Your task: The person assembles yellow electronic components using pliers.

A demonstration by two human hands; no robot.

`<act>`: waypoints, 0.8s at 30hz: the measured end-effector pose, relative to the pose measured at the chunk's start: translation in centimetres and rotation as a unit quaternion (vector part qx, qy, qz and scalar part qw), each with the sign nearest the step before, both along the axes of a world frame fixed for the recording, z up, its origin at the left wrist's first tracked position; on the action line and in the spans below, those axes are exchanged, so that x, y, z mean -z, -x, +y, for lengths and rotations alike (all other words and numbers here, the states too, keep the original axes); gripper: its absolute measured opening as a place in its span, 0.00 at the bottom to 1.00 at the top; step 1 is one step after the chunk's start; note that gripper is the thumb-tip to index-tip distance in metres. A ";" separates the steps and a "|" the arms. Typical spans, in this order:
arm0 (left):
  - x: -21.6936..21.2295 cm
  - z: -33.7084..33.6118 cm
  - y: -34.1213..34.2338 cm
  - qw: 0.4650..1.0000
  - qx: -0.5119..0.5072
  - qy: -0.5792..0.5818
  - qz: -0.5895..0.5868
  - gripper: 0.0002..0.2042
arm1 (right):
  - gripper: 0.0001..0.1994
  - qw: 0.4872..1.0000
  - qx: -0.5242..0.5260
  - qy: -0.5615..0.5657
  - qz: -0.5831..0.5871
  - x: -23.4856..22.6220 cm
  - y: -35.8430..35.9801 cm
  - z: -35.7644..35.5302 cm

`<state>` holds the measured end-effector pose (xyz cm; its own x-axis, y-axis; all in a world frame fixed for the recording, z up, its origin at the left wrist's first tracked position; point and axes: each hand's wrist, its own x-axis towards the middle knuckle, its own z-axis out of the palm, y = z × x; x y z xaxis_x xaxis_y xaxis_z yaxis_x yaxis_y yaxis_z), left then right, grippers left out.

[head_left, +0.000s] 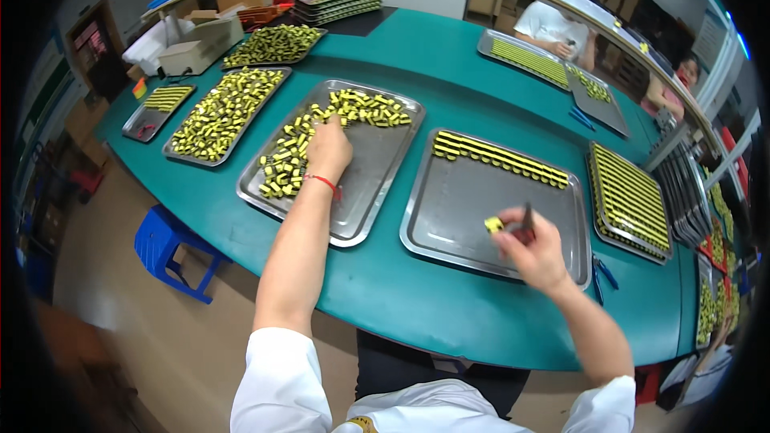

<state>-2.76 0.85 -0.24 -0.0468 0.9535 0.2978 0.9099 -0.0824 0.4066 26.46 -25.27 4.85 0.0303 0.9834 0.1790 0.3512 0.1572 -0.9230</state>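
My left hand (329,148) reaches down into a metal tray (365,192) among loose small yellow-and-black cylindrical parts (289,152). Its fingers are bunched together, and whatever is between their tips is hidden. Over a second metal tray (449,216), my right hand (537,252) is closed, somewhat blurred by motion. A single yellow-and-black part (493,225) shows at its fingertips, along with a small tool (527,223) that looks dark and red. Along the far edge of this tray stand neat rows of the same parts (501,160).
Blue-handled pliers (606,273) lie right of the second tray. Further right is a stack of filled trays (630,196). Trays of loose parts (228,112) stand to the left. Across the green table (385,289) other people work. A blue stool (172,248) stands on the floor.
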 end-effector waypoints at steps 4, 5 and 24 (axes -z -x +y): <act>0.0 -0.3 -0.7 1.000 0.024 0.010 0.003 0.17 | 0.11 0.933 0.053 -0.111 -0.339 0.1 -1.3 7.5; 0.1 -0.3 -1.0 1.000 0.021 0.016 0.008 0.17 | 0.11 0.931 0.072 -0.071 -0.351 0.2 -1.1 8.8; 0.1 -0.1 -1.2 0.999 0.041 -0.019 0.011 0.13 | 0.08 0.887 0.132 -0.003 -0.442 3.8 0.3 15.7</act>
